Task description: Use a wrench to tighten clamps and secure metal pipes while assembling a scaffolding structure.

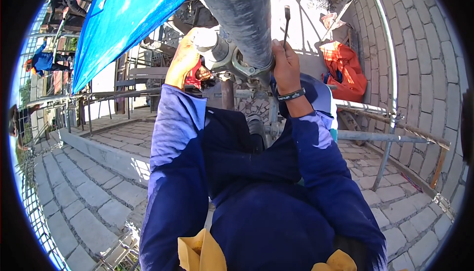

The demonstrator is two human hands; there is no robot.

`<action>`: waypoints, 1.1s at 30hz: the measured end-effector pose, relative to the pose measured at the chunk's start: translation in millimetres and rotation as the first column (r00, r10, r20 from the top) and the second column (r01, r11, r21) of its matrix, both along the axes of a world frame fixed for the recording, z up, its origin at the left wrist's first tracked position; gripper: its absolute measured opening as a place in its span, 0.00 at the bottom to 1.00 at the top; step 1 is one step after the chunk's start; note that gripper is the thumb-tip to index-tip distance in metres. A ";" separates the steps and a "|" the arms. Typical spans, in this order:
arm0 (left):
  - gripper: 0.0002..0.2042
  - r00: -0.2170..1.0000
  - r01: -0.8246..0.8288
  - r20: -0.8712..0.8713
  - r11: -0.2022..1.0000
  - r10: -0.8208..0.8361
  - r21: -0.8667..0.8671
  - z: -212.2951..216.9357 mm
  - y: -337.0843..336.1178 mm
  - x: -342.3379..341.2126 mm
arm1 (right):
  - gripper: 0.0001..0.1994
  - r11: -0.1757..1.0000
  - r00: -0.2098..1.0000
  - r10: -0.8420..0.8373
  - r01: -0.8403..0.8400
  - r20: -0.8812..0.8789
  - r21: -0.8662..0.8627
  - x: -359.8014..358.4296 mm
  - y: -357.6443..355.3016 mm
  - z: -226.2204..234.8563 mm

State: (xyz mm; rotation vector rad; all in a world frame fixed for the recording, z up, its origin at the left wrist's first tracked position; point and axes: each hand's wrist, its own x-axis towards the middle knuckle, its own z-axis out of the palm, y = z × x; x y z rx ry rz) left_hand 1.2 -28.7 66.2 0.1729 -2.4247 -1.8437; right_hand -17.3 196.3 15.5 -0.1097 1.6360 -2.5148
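Both hands at a scaffold coupler, seen from above over paved ground.

The left hand (183, 59) is wrapped around the end of a horizontal tube (210, 44) where it meets the metal coupler (236, 62) on the thick grey pole (242, 14). The right hand (286, 66) is closed around a dark spanner (286, 24), its handle upright, just right of the coupler. A blue tarpaulin (123, 19) hangs to the upper left; an orange bag (345, 71) lies to the right.

Paved brick ground (89, 192), orange bag (345, 71) on it
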 end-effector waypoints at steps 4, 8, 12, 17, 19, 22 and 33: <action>0.20 0.891 -0.116 -0.385 0.939 0.242 0.324 65.4 23.0 -8.6 | 0.09 0.991 0.997 -0.039 0.047 -0.067 0.125 0.6 7.2 -2.6; 0.33 0.675 0.218 -0.733 0.929 0.079 0.300 165.2 72.8 -1.7 | 0.08 0.979 0.998 -0.012 0.024 -0.059 0.203 1.5 5.7 -3.7; 0.22 0.618 0.643 -0.751 0.699 -0.234 0.312 180.1 93.1 -33.6 | 0.11 0.975 0.997 -0.071 0.063 0.029 0.214 -2.8 12.3 -8.5; 0.10 0.213 0.885 -0.750 0.448 -0.627 -0.123 196.9 87.2 -71.3 | 0.11 0.798 0.877 0.039 0.261 -0.479 0.544 -9.7 18.0 -15.9; 0.12 0.271 0.585 -0.675 0.674 -0.687 -0.451 218.6 78.5 -65.4 | 0.10 0.973 0.988 -0.123 0.138 -0.092 0.185 -0.5 11.4 -18.5; 0.22 0.666 0.433 -0.539 0.855 -0.516 -0.285 241.9 101.2 -43.8 | 0.09 0.973 0.960 -0.202 0.220 -0.194 0.073 -12.0 20.1 -25.3; 0.09 0.985 0.087 -0.161 0.637 0.059 0.766 75.4 65.2 71.9 | 0.13 0.323 0.809 0.446 0.254 -0.384 0.912 -83.3 91.4 -45.8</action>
